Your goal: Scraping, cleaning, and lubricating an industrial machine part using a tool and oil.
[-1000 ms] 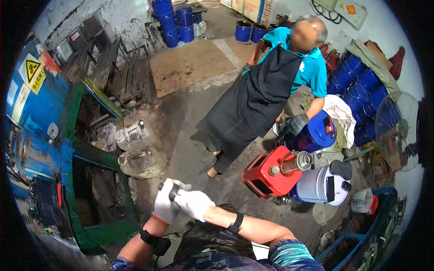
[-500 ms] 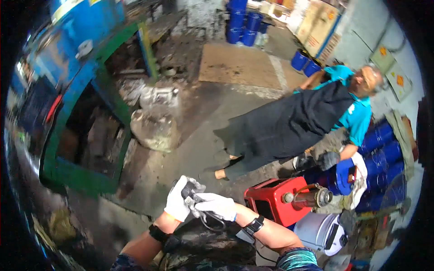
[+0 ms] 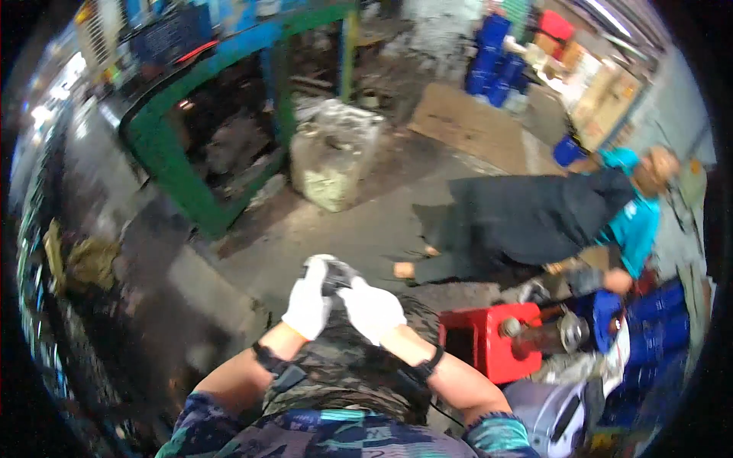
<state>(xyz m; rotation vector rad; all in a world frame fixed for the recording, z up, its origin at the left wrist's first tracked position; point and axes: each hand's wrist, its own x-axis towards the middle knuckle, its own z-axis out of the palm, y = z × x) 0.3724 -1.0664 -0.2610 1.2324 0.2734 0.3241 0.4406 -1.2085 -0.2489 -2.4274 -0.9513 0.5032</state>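
Note:
My left hand, in a white glove, is closed around one side of a small dark object in front of my body. My right hand, gloved the same way, grips its other side, so the two hands nearly meet. Gloves and blur hide most of the object, and I cannot make out its kind. Dark bands circle both my wrists. Beyond my right forearm stands a red metal canister with a brownish cylindrical fitting beside its cap.
A person in a dark apron stands to the right, one hand near a blue container. A green metal frame and a cloudy plastic bag stand ahead left. Cardboard covers some floor. A pale bucket is near right.
My view has swung left, so the surroundings appear shifted right. Both hands still hold the dark object; the cord that hung below it no longer shows.

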